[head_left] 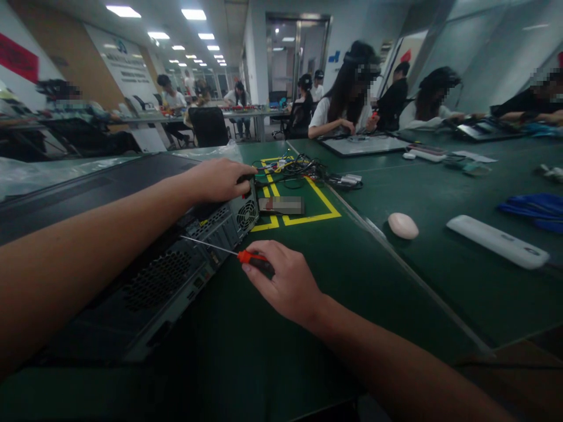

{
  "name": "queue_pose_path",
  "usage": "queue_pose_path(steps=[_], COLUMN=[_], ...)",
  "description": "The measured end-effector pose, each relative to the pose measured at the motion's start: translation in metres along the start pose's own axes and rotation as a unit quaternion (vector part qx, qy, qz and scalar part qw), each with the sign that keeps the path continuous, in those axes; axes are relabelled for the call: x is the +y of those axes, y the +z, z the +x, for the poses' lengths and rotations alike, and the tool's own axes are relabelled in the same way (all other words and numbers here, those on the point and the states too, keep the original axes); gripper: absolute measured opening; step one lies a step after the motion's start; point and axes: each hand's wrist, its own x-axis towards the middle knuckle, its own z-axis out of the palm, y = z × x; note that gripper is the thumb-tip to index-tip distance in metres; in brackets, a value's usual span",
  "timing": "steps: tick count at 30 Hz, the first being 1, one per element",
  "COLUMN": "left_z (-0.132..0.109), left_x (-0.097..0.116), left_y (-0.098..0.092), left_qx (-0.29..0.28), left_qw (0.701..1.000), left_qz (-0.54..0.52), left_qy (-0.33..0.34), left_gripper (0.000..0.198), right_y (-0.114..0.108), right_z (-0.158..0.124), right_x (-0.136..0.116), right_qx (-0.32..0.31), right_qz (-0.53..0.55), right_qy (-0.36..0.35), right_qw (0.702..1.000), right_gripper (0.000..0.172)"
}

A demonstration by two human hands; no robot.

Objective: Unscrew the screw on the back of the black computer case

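Note:
A black desktop computer case (132, 258) lies on its side on the green table (308, 328), its rear panel with vents and fan grille facing me. My left hand (220, 179) rests on the case's top far corner, fingers curled over the edge. My right hand (285, 281) grips a screwdriver (220, 251) with a red and black handle. Its thin shaft points left, with the tip against the rear panel.
Tangled cables (294, 167) lie in a yellow-taped square behind the case. A pink oval object (402, 225), a long white bar (497, 241) and blue cloth (534, 208) lie to the right. Several people sit working at the tables beyond.

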Motion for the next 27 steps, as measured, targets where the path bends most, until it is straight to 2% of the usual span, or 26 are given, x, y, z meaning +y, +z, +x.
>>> queue_pose_path(steps=[6, 13, 27], left_z=[-0.0005, -0.0014, -0.0014], left_x=[0.0029, 0.0041, 0.0071], left_y=[-0.0016, -0.0029, -0.004], left_qx=[-0.008, -0.004, -0.012], left_qw=[1.0, 1.0, 1.0], left_qz=[-0.003, -0.025, -0.017], left_qy=[-0.022, -0.016, -0.021], left_gripper=[0.063, 0.06, 0.061], right_y=[-0.0009, -0.0017, -0.0034], right_z=[0.0001, 0.0006, 0.0008], right_x=[-0.0001, 0.0007, -0.0015], right_qx=[0.002, 0.02, 0.011], right_qz=[-0.003, -0.005, -0.001], right_qy=[0.003, -0.015, -0.004], right_qw=[1.0, 1.0, 1.0], right_gripper=[0.016, 0.015, 0.016])
